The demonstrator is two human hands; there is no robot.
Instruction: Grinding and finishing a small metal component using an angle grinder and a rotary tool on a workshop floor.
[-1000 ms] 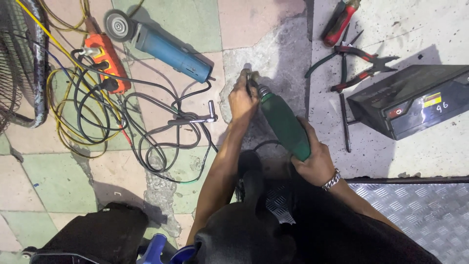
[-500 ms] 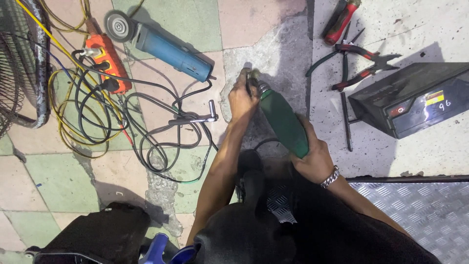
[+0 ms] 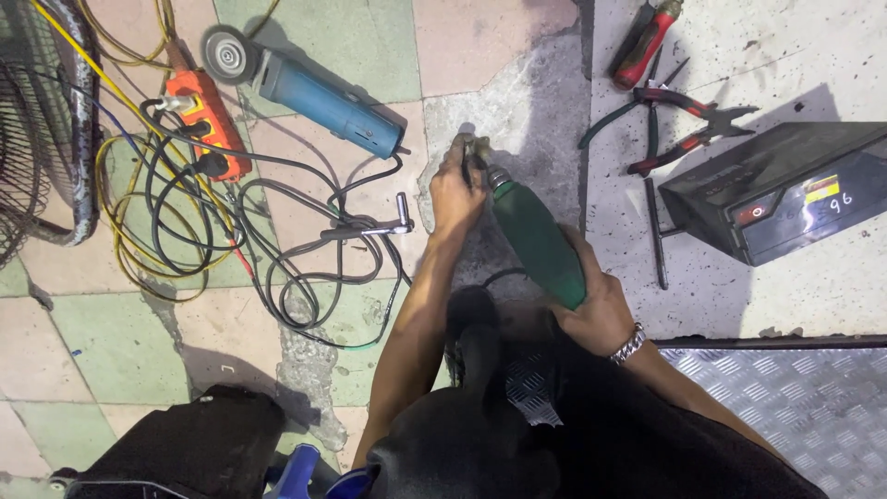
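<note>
A green power drill (image 3: 536,242) points away from me towards the tiled floor. My right hand (image 3: 596,312) is wrapped around its rear grip; a metal watch sits on that wrist. My left hand (image 3: 458,189) is closed on the drill's metal chuck at the front end, fingers pinched around the tip. Both forearms reach forward over my dark trousers.
A blue angle grinder (image 3: 305,88) and an orange power strip (image 3: 205,125) with tangled black and yellow cables lie to the left. A small ratchet wrench (image 3: 383,225) is beside my left hand. Pliers (image 3: 688,125), a red screwdriver (image 3: 645,42) and a black battery (image 3: 785,189) lie right.
Almost nothing has moved. Both hands keep their hold on the drill, with only a slight shift of the left fingers at the chuck.
</note>
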